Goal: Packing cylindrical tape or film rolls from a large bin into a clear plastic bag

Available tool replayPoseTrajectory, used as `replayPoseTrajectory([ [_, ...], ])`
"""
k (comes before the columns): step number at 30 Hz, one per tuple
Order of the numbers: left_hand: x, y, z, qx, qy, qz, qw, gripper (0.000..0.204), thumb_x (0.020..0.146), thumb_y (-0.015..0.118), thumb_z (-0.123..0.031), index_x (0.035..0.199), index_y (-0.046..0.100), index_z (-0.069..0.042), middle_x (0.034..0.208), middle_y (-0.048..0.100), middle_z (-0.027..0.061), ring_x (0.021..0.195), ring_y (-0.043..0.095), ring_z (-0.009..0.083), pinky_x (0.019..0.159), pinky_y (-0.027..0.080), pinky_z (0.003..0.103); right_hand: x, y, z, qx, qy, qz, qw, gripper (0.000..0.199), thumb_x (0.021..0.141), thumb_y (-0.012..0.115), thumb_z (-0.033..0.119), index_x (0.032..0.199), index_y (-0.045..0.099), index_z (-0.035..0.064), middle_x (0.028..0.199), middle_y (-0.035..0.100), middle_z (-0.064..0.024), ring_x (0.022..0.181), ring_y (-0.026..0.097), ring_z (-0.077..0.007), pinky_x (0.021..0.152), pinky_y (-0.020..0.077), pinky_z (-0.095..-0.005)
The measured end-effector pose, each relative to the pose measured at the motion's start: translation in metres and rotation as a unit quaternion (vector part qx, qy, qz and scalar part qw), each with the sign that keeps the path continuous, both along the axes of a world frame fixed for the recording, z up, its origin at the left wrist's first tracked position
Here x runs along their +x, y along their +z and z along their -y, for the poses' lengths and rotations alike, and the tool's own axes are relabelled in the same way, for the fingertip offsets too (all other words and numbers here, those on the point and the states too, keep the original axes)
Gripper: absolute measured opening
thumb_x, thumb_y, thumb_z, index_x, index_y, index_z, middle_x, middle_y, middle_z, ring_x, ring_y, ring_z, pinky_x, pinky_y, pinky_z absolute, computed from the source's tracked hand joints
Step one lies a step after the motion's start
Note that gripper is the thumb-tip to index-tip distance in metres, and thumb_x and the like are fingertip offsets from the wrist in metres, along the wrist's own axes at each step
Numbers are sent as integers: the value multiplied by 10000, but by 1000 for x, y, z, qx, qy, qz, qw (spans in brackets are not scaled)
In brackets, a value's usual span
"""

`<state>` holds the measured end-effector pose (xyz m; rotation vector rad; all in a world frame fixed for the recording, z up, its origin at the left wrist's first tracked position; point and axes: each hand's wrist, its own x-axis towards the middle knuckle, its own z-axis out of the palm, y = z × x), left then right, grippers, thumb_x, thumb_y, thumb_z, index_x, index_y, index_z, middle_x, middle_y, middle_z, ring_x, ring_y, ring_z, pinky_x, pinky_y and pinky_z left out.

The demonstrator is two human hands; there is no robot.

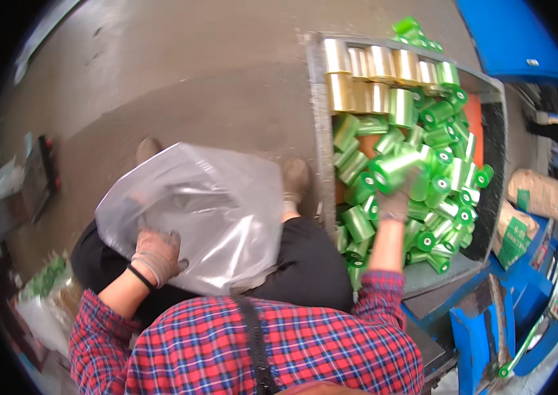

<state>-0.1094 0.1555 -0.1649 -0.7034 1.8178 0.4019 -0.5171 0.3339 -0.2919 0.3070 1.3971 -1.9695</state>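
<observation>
A large clear plastic bag [226,197] lies spread across my lap, between my knees. My left hand [159,253], in a pale work glove, rests on the bag's near left side with its fingers apart. To the right, my gloved right hand [394,205] reaches over a bin and grips a green film roll [394,170]; both are somewhat blurred. Many more green film rolls [358,224] lie jumbled in the bin around that hand. Golden-clear film rolls [379,64] stand in rows at the bin's far end.
The grey-edged bin [321,131] stands at my right. More green rolls [417,33] lie beyond its far edge. Brown paper sacks [534,191] and blue metal parts [470,336] are at the right. A filled plastic bag [45,316] sits at the left, near a dark cart [35,178].
</observation>
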Motion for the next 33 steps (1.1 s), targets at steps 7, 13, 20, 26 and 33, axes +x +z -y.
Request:
replayPoseTrajectory([
  [7, 64, 60, 18, -469, 4, -408, 783, 748, 689, 643, -320, 1322, 328, -74, 1059, 564, 222, 1141, 441, 342, 993, 281, 480, 128, 209, 26, 19, 451, -145, 880, 786, 669, 685, 490, 1237, 391, 32, 1001, 560, -114, 887, 576, -219, 773, 502, -361],
  [13, 116, 13, 29, -248, 334, -357, 836, 461, 772, 565, -166, 1211, 444, -94, 811, 603, 216, 790, 591, 359, 680, 461, 409, 298, 112, 161, 155, 799, -175, 554, 505, 722, 599, 473, 986, 569, 43, 810, 583, -59, 712, 542, -143, 627, 433, -276],
  [20, 122, 34, 28, -195, 288, -386, 855, 558, 698, 564, -98, 1240, 431, -100, 655, 600, 149, 638, 603, 308, 581, 463, 381, 448, -144, 181, 370, 649, -339, 572, 523, 821, 442, 497, 1048, 591, 50, 998, 605, -171, 923, 575, -283, 825, 439, -378],
  [26, 131, 41, 39, -158, 342, -476, 795, 572, 650, 565, -52, 1210, 452, -47, 613, 581, 119, 599, 589, 298, 565, 454, 388, 457, -158, 165, 413, 647, -323, 554, 512, 810, 457, 498, 1020, 597, 53, 954, 618, -147, 850, 589, -256, 778, 453, -375],
  [33, 91, 20, 46, -302, 282, -369, 833, 488, 767, 557, -163, 1237, 434, -121, 815, 601, 190, 763, 581, 355, 672, 464, 404, 400, -119, 215, 297, 858, -231, 349, 499, 796, 474, 499, 987, 605, 57, 903, 634, -120, 765, 605, -223, 723, 469, -371],
])
